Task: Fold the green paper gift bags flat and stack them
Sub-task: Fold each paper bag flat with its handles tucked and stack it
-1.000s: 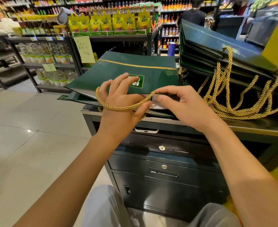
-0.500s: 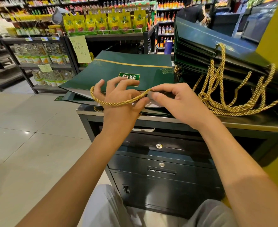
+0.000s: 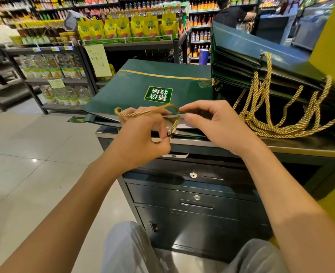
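Supermarket shelves (image 3: 50, 75) fill the far side, stocked with bottles and a row of yellow pouches (image 3: 123, 28), and pale floor tiles (image 3: 34, 154) spread across the left. A yellow wall (image 3: 332, 36) rises at the right edge. At near centre stands a black metal cabinet (image 3: 202, 213) with locked drawers, and its top serves as the work surface.

On the right of that top sits a stack of folded green bags (image 3: 241, 56), tilted up toward the right, with their gold rope loops (image 3: 271, 115) spilling in a tangle toward the near edge. Just left of the stack, the green bag (image 3: 152, 83) being worked on lies flat on the cabinet top. Its far left corner hangs out past the cabinet, and its open mouth faces the person. More green paper shows beneath it.

Both bare forearms reach in from the near edge. The right hand (image 3: 217, 125) has its forefinger and thumb closed on the near edge of the bag's top panel, and the other fingers are curled beneath. The left hand (image 3: 141, 138) is just to its left, with thumb and forefinger pinched together on the gold rope handle (image 3: 143, 113). This handle arches over the knuckles and drops down between the two hands.

A small green-and-white label (image 3: 158, 94) with white characters sits at the middle of the flat bag's top face.
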Tool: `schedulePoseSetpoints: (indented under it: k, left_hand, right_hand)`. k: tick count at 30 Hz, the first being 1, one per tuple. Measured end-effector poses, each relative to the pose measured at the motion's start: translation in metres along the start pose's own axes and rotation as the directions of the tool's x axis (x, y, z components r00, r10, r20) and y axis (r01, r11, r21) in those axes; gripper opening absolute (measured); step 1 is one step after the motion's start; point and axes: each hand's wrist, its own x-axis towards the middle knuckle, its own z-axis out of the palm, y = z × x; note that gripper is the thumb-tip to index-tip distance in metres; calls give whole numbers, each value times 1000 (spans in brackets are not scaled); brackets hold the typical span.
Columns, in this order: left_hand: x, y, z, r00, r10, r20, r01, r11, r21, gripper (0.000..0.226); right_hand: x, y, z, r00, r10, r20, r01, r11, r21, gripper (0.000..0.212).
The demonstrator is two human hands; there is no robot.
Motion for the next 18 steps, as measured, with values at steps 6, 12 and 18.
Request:
schedulePoseSetpoints:
  k: [6, 12, 18]
  left_hand:
    - [-9, 0, -19, 997, 2, 80, 10, 989, -146, 19]
    - [-21, -7, -59, 953, -168, -253, 91, 952, -292, 23]
    - [-19, -51, -65, 753, -416, -510, 347, 909, -229, 19]
  right_hand:
    - [-3, -3, -2, 1000, 22, -14, -21, 999, 26, 18]
    - [-5, -4, -2, 999, 29, -25, -30, 999, -19, 23]
    - [-5, -4, 5, 997, -13, -74, 3, 992, -123, 21]
